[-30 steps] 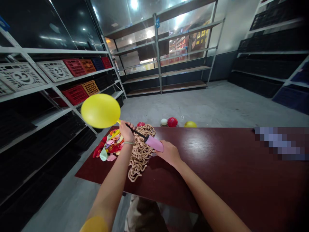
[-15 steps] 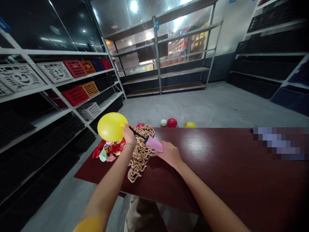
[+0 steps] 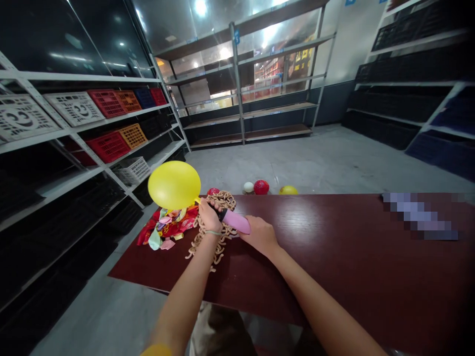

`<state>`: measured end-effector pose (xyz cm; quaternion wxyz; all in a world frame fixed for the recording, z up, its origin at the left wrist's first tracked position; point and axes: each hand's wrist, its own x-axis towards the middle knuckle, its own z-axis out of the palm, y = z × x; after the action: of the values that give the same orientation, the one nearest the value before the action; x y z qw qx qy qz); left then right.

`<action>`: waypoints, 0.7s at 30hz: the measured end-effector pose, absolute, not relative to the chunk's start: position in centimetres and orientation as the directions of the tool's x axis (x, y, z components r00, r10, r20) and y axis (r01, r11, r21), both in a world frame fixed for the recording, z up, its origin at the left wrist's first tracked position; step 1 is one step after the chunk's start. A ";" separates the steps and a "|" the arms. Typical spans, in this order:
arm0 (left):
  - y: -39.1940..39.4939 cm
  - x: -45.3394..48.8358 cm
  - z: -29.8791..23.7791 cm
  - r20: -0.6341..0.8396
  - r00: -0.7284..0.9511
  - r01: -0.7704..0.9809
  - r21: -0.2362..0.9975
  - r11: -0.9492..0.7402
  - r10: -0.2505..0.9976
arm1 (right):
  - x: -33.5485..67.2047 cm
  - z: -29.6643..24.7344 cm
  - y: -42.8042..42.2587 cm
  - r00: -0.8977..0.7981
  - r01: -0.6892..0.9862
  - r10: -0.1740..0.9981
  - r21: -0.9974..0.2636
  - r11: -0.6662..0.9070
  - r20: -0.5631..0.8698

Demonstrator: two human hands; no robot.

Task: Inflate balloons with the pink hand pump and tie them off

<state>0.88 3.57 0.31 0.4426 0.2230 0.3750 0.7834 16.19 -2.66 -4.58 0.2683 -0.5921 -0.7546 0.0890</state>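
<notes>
At the left end of the dark red wooden tabletop (image 3: 334, 257), near its far edge, the left hand (image 3: 210, 216) has its grip pressed together, pinching the neck of the round yellow inflated rubber balloon (image 3: 174, 184) against the black nozzle of the pink plastic hand pump (image 3: 236, 221). The balloon sits in the air above the far left corner, out to the left of the hand and clear of the tabletop. The pump lies tilted, with its nozzle up toward the left hand and its barrel running down to the right. The right hand (image 3: 260, 236) has its grip closed around the rear end of the pump barrel, and the wrist is low over the tabletop.

Under both hands is a heap of tan long uninflated balloons (image 3: 202, 243), tangled and reaching from the far edge toward the near edge. Touching it on the left is a pile of flat multicoloured balloons (image 3: 166, 225), at the left edge.

On the grey floor beyond the far edge there are a small white balloon (image 3: 248, 187), a red balloon (image 3: 261, 187) just beside it, and a yellow floor balloon (image 3: 288, 190) a bit to the right. The metal shelves (image 3: 92, 123) on the left hold red, orange and white plastic crates.
</notes>
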 end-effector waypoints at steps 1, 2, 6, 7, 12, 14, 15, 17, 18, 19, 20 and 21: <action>3.4 0.8 0.1 0.014 -0.509 -0.521 0.791 -0.321 0.860 | 16.2 -4.6 -2.7 -0.163 0.848 0.941 -0.445 0.287 0.297; 3.3 0.5 0.2 0.016 -0.515 -0.511 0.798 -0.321 0.857 | 16.2 -4.5 -2.7 -0.169 0.850 0.940 -0.440 0.291 0.296; 3.9 -2.4 2.4 0.019 -0.530 -0.483 0.815 -0.320 0.848 | 16.2 -4.3 -2.9 -0.177 0.842 0.942 -0.452 0.294 0.284; 4.2 -3.3 3.2 0.024 -0.539 -0.474 0.817 -0.327 0.842 | 16.2 -4.2 -2.9 -0.178 0.838 0.944 -0.460 0.293 0.276; 5.4 -5.5 5.7 0.048 -0.612 -0.424 0.823 -0.378 0.789 | 15.9 -4.0 -2.9 -0.166 0.823 0.947 -0.491 0.286 0.274; 5.3 -4.8 5.4 0.053 -0.622 -0.432 0.809 -0.399 0.781 | 15.8 -4.1 -2.9 -0.157 0.826 0.947 -0.488 0.282 0.280; 5.2 -4.2 5.0 0.053 -0.623 -0.437 0.803 -0.404 0.780 | 15.7 -4.2 -2.9 -0.152 0.830 0.947 -0.484 0.278 0.283; 4.8 -2.3 4.0 0.054 -0.603 -0.445 0.805 -0.392 0.796 | 15.7 -4.3 -2.9 -0.139 0.837 0.949 -0.478 0.266 0.285; 4.5 -1.3 3.4 0.050 -0.587 -0.451 0.808 -0.378 0.808 | 15.8 -4.3 -2.9 -0.131 0.840 0.950 -0.477 0.259 0.285; 4.3 -0.3 2.8 0.059 -0.552 -0.454 0.815 -0.359 0.832 | 15.9 -4.3 -2.9 -0.125 0.842 0.950 -0.477 0.253 0.285; 4.1 0.6 2.3 0.070 -0.533 -0.456 0.816 -0.355 0.843 | 15.9 -4.3 -2.9 -0.120 0.843 0.951 -0.477 0.250 0.286; 3.9 1.2 1.9 0.078 -0.530 -0.453 0.815 -0.360 0.844 | 16.0 -4.3 -2.9 -0.117 0.842 0.950 -0.478 0.249 0.288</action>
<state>1.24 3.90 1.95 0.4132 0.2531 0.3862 0.7849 16.03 -2.93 -4.30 0.2748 -0.6049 -0.7408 0.0984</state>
